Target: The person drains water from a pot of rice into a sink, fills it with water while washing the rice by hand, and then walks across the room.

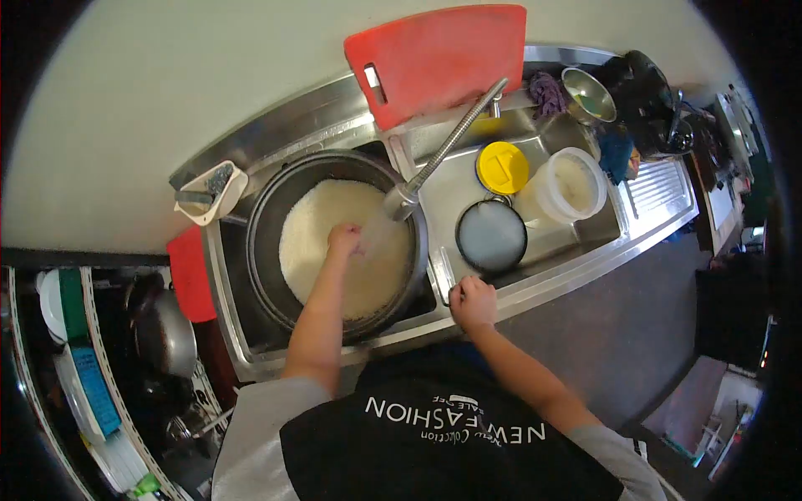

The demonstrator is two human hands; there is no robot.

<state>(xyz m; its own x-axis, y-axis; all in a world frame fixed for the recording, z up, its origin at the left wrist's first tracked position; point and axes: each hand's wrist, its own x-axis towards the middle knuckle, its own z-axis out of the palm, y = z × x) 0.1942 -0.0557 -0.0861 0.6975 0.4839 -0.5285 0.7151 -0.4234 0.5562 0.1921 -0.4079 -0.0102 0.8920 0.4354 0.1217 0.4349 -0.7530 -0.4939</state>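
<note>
With the rice (309, 219) in the pot (268, 219), I'd stir gently; the left hand (346, 240) dips there (spread or not, I can't tell from here), the right hand (474, 303) looks clenched.

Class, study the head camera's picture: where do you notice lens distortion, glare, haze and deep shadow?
Head view: wide-angle distortion, with the sink's front edge bowed and the corners black; bright glare on the ribbed drainboard; pale haze, perhaps spray, softening the rice below the tap's nozzle; deep shadow among the lower-left shelving.
</note>
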